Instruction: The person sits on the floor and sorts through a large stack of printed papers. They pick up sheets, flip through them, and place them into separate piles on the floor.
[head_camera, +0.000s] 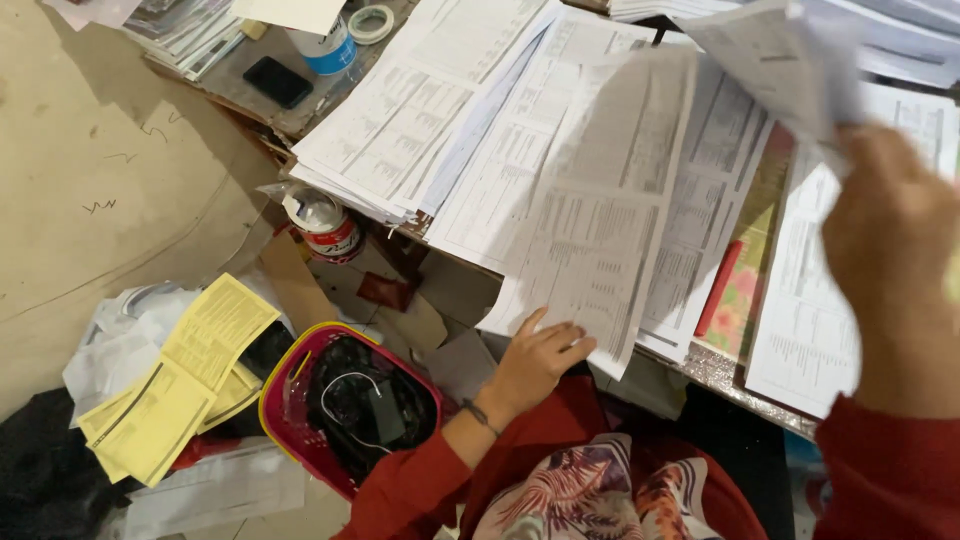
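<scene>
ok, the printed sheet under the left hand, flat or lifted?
Mostly flat. The left hand presses the printed sheet's lower edge, which overhangs the desk; the rest lies on other papers. The right hand lifts another sheet.

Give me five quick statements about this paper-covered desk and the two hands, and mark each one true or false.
1. The left hand rests on the lower edge of a printed sheet. True.
2. The right hand is empty. False: it holds a paper raised over the desk.
3. A black phone lies on the desk near a roll of tape. True.
4. The basket on the floor is blue. False: it is pink with a yellow rim.
5. Yellow sheets lie on the floor beside the basket. True.
</scene>
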